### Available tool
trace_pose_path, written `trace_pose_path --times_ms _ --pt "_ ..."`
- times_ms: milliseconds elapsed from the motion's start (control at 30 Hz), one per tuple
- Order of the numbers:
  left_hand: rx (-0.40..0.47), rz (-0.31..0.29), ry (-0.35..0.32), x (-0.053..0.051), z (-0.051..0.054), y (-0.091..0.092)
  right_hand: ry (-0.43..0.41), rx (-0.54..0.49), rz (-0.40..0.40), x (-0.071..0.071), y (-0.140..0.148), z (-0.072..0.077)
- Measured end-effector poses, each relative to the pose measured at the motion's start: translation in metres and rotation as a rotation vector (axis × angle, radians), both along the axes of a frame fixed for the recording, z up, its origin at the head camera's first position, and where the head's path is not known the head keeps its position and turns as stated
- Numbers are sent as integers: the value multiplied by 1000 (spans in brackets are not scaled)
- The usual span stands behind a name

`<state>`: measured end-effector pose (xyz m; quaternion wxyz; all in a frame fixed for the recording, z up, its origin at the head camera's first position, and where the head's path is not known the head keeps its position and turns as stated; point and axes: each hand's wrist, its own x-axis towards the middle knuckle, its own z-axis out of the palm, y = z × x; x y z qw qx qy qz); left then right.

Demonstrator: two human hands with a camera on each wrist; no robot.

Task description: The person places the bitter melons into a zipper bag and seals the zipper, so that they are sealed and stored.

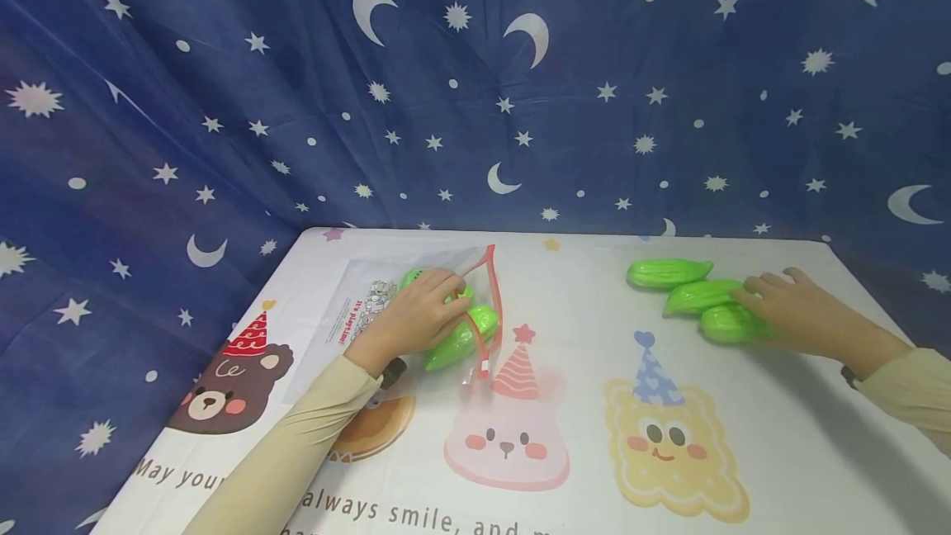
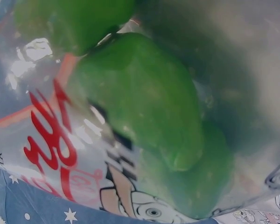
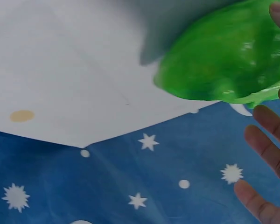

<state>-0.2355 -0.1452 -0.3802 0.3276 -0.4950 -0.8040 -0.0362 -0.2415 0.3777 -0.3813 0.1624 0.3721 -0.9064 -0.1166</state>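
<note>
At the left, a clear zip bag (image 1: 343, 297) with an orange zip lies on the table, holding glossy green toy vegetables (image 1: 464, 338). My left hand (image 1: 418, 314) grips the upper edge of its mouth, so the zip stands apart. Through the printed plastic the left wrist view shows several green vegetables (image 2: 140, 93), blurred. At the right lie three ridged green vegetables, like bitter melons: a back one (image 1: 669, 273), a middle one (image 1: 702, 296) and a front one (image 1: 731, 324). My right hand (image 1: 798, 312) reaches over the nearer two, fingers spread around a green vegetable (image 3: 224, 56) in the right wrist view.
A white tablecloth (image 1: 579, 295) with printed cartoon figures covers the table. Dark blue cloth (image 1: 475, 106) with moons and stars hangs behind and at the left. The table's back edge runs just beyond the vegetables and the bag.
</note>
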Motion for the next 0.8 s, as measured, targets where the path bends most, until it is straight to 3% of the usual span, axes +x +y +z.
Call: trace_pose_path --times_ms 367,800 --pt "1 3 -2 0 0 -1 -137 102 -128 -5 12 -6" --pt "-11 10 -4 0 0 -1 -146 77 -113 -4 10 -11"
